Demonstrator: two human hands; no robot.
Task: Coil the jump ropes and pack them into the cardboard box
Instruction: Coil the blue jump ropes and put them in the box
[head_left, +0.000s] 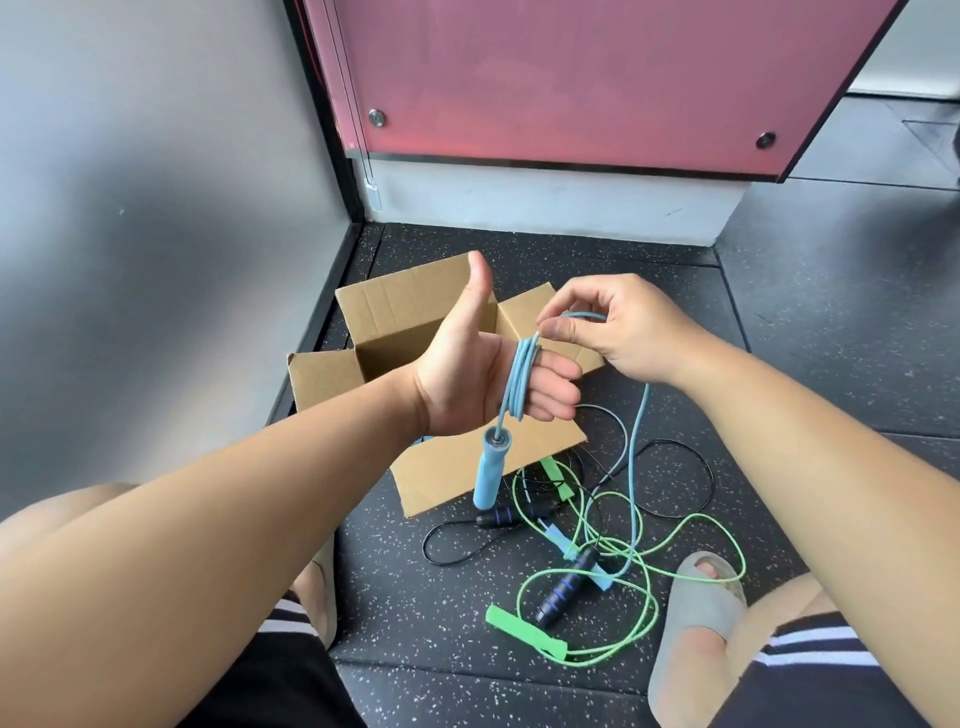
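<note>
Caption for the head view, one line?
Right hand pinches the blue jump rope looped round the left hand, above the open cardboard box.

No text, label, brand, number or sign can be read anywhere in this view.
</note>
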